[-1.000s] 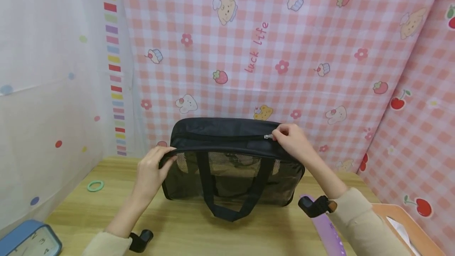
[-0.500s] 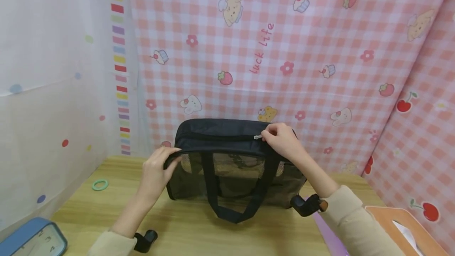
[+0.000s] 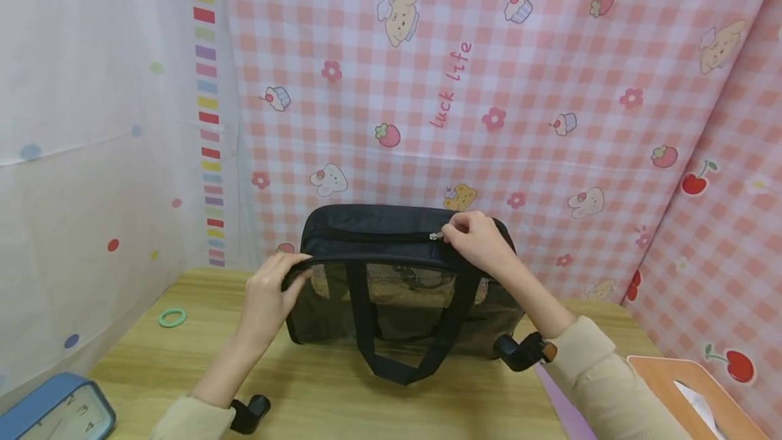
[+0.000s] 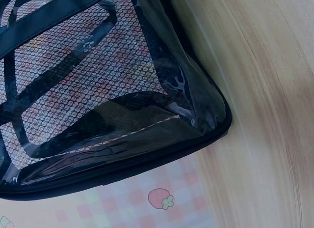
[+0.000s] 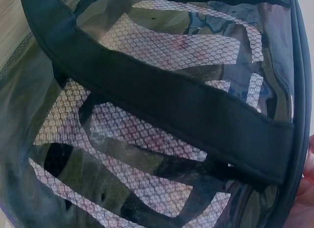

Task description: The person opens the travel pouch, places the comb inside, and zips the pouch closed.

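Note:
A black bag [image 3: 391, 311] with a see-through front and a hanging strap handle [image 3: 400, 367] stands on the wooden table. My left hand [image 3: 269, 294] pinches the edge at its top left corner, thumb in front. Along the bag's top runs a zipper [image 3: 366, 237]. The silver zipper pull [image 3: 436, 236] is pinched between thumb and fingers of my right hand [image 3: 476, 240], right of the bag's middle. The clear panel [image 4: 98, 115] and mesh behind it fill the left wrist view. In the right wrist view the dark strap crosses the panel; only a sliver of fingers [image 5: 304, 188] shows.
A green ring [image 3: 172, 318] lies on the table at left, and a blue clock [image 3: 67, 409] stands at the front left. To the right are a purple strip-like thing [image 3: 562, 402] and an orange tray [image 3: 666, 365] holding something white. A checked cloth [image 3: 366, 87] hangs behind.
My right hand has drawn the zipper pull leftward along the bag's top. My left hand keeps its hold on the left corner. The head view has shifted slightly.

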Action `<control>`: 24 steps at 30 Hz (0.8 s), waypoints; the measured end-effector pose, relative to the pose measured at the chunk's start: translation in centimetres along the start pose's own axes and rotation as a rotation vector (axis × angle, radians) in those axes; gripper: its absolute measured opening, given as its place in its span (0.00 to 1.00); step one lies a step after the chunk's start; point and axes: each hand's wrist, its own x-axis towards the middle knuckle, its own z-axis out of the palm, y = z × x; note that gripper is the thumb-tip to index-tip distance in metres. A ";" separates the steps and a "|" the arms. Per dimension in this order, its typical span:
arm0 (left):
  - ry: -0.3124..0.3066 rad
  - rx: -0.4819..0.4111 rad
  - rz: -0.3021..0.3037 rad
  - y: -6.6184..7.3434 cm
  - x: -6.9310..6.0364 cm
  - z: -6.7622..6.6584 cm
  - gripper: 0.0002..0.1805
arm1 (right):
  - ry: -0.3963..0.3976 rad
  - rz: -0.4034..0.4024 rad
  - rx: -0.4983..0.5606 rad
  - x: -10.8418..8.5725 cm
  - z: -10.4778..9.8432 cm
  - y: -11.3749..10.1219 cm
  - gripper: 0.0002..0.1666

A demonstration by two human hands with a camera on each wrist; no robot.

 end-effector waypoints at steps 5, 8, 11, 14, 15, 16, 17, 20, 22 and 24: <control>-0.002 0.007 0.005 0.0 0.0 -0.1 0.16 | -0.039 -0.027 0.035 0.1 0.4 -0.3 0.14; -0.004 0.012 0.007 0.0 0.0 -0.1 0.16 | -0.051 -0.048 0.048 0.1 0.7 -0.5 0.13; -0.003 0.011 0.005 0.0 -0.1 0.0 0.16 | -0.060 -0.080 0.058 0.1 1.0 -0.6 0.12; -0.001 0.007 0.002 0.0 -0.1 0.0 0.16 | -0.066 -0.122 0.062 0.1 1.2 -0.7 0.12; 0.001 0.005 0.002 0.0 -0.1 0.0 0.16 | -0.069 -0.134 0.062 0.1 1.3 -0.8 0.11; 0.003 0.004 0.002 0.0 -0.1 0.0 0.16 | -0.069 -0.145 0.060 0.1 1.4 -0.8 0.11; 0.005 0.003 0.001 0.0 -0.1 0.0 0.16 | -0.068 -0.154 0.053 0.1 1.5 -0.8 0.11; 0.007 0.003 0.001 0.0 -0.1 0.0 0.17 | -0.059 -0.175 0.030 0.1 1.7 -0.9 0.10; 0.005 0.003 0.000 0.1 -0.1 0.0 0.17 | -0.044 -0.188 0.011 0.2 1.9 -1.1 0.09; 0.002 0.004 -0.002 0.1 -0.1 0.0 0.16 | -0.030 -0.203 -0.003 0.2 2.1 -1.4 0.09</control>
